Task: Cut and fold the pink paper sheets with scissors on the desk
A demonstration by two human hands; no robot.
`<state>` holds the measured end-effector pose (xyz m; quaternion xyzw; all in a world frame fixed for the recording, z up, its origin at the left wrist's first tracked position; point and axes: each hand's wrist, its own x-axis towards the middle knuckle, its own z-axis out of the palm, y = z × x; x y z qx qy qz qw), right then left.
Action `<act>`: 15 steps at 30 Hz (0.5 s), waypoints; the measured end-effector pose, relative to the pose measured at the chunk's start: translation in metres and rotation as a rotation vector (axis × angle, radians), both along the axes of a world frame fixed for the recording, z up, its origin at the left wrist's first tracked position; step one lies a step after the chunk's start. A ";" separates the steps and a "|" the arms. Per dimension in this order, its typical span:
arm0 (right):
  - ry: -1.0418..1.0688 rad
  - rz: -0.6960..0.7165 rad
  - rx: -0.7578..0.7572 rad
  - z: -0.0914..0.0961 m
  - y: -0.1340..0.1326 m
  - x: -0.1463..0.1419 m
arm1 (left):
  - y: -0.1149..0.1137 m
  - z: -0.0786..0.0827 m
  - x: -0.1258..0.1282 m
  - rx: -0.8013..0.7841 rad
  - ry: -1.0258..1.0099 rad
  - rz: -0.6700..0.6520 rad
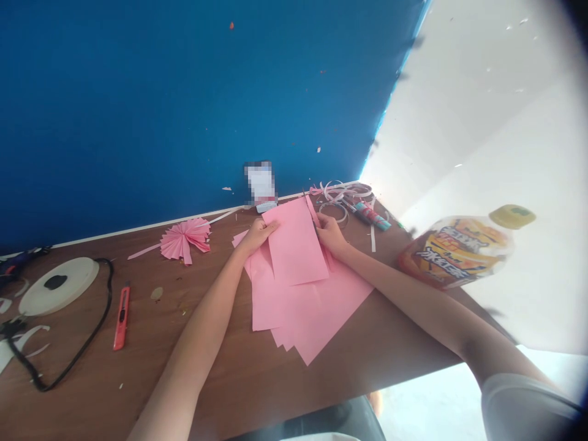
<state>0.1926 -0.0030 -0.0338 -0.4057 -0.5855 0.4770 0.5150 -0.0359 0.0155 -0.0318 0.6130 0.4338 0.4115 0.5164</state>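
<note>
A pink paper sheet (296, 248) lies on top of a stack of pink sheets (312, 306) on the brown table (229, 367). My left hand (257, 236) pinches the top sheet's far left corner, fingers closed on it. My right hand (329, 236) grips the same sheet's far right edge. A folded pink paper fan (184, 240) rests to the left of my left hand.
An orange box cutter (122, 317) lies at the left, beside a black cable (78, 355) and a white round disc (59, 285). White paper strips (342, 195) and a glue stick (371, 216) sit at the back right. A yellow-capped bottle (459, 248) stands at the right edge. A blue wall is behind.
</note>
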 end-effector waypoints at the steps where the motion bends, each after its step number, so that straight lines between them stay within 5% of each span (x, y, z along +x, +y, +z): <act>1: 0.019 0.012 -0.012 0.001 -0.001 0.000 | 0.000 0.000 0.000 -0.007 0.000 0.005; 15: 0.070 0.006 -0.069 0.000 -0.002 -0.002 | 0.000 0.000 -0.001 -0.086 -0.140 0.052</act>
